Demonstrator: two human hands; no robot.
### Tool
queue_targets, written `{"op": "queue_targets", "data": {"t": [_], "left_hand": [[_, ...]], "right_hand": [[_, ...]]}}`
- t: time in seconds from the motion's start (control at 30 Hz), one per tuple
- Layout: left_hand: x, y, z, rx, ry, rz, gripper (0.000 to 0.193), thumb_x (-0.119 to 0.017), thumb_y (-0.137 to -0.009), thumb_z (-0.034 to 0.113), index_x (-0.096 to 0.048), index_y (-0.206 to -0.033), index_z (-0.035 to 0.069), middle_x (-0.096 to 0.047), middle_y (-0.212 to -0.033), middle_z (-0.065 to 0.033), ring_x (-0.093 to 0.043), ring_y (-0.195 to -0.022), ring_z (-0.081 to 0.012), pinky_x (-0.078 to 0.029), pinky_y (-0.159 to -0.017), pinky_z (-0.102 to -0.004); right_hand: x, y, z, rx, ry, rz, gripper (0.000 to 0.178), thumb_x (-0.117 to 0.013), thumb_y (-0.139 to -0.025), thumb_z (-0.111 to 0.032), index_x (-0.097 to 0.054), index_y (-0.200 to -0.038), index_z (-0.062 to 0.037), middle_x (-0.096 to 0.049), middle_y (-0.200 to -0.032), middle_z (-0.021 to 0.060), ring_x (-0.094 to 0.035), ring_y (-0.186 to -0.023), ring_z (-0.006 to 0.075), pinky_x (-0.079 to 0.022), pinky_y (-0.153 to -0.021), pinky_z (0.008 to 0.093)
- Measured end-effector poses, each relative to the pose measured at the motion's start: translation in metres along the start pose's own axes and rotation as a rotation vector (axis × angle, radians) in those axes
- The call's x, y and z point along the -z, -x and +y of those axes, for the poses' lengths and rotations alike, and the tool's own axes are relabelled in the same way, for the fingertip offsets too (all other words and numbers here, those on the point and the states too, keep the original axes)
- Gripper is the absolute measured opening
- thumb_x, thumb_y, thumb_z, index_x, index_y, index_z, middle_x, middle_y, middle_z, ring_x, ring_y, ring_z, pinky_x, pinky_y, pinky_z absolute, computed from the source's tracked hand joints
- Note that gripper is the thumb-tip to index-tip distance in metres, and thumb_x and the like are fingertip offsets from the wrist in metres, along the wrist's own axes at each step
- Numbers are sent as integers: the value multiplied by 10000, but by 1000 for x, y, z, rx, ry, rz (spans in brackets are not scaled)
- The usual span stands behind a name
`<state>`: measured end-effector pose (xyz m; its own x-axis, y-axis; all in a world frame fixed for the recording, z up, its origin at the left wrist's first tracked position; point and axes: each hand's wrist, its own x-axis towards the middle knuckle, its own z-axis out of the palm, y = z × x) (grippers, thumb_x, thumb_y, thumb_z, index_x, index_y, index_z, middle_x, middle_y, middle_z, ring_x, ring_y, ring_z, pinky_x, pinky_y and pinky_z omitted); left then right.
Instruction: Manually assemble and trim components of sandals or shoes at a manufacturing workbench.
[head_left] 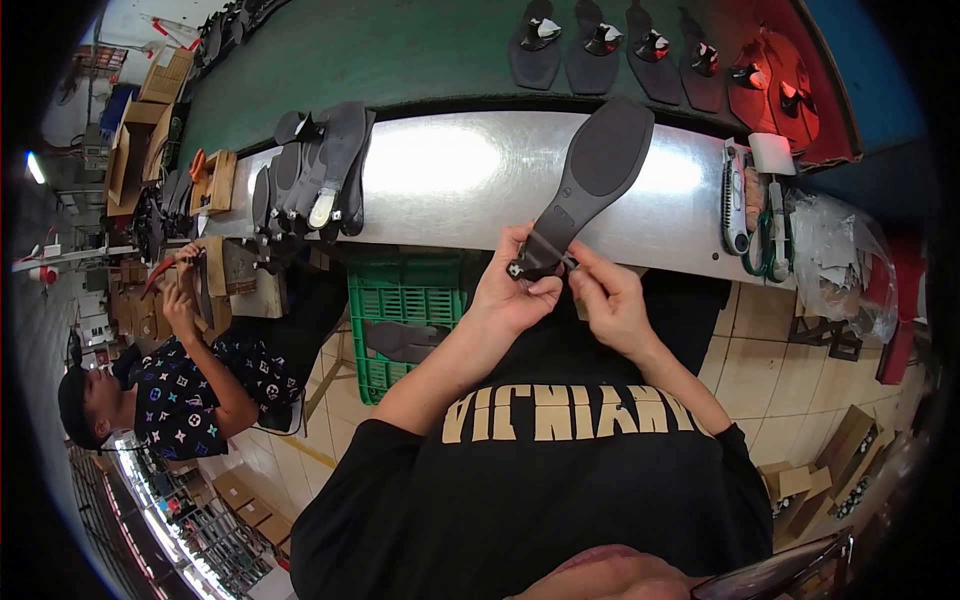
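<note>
Item: dark sandal sole (590, 175), centre frame, above steel bench (440, 180). Left hand (515, 290) closed on its heel end; right hand (605, 295) pinches a thin strap (552, 247). Step, judged: strap fitting. Needs steady, fine pulling.

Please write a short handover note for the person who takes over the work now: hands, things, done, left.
Left hand: grips the heel end of the dark grey flat shoe sole.
Right hand: fingers pinch a thin strap at that heel end.
Things: sole is held above the shiny metal bench; a stack of similar soles lies to the left.
Done: cannot tell.
Left: strap is not yet let go.
</note>
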<state>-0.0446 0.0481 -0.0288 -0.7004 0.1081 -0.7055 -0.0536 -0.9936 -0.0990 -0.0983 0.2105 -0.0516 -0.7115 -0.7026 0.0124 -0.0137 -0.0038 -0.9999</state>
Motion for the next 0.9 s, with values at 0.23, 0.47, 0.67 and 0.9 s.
{"op": "queue_targets", "data": {"t": [0.23, 0.47, 0.67, 0.9], "left_hand": [[0, -3, -4, -544, -471, 62, 392, -545, -982, 412, -626, -849, 52, -641, -748, -19, -555, -603, -103, -409, -492, -239], [1, -4, -5, -1105, -902, -156, 713, -306, -1037, 524, -653, -732, -19, -655, -712, -75, -600, -640, -126, -470, -634, -244], [3, 4, 8, -1093, -912, -41, 853, -150, -1012, 610, -634, -698, -17, -634, -695, -73, -571, -630, -120, -449, -645, -240], [-4, 9, 11, -1081, -956, -142, 960, -31, -964, 678, -633, -690, -19, -614, -675, -61, -543, -606, -114, -431, -620, -234]], "right_hand": [[12, 1, -32, -367, -416, -190, 550, -479, -985, -79, -305, -1506, -83, -584, -733, 42, -453, -542, 47, -369, -502, 173], [5, 2, -30, -576, -780, -209, 552, -499, -994, -137, -290, -1502, -90, -538, -693, 19, -457, -516, 54, -334, -430, 185], [9, -1, -31, -307, -424, -214, 299, -541, -958, -105, -581, -1243, -24, -595, -736, 41, -556, -576, 109, -424, -483, 243], [-6, -4, -35, 314, 408, 6, 172, -574, -847, 72, -658, -987, 19, -628, -755, 122, -605, -614, 207, -471, -555, 290]]}}
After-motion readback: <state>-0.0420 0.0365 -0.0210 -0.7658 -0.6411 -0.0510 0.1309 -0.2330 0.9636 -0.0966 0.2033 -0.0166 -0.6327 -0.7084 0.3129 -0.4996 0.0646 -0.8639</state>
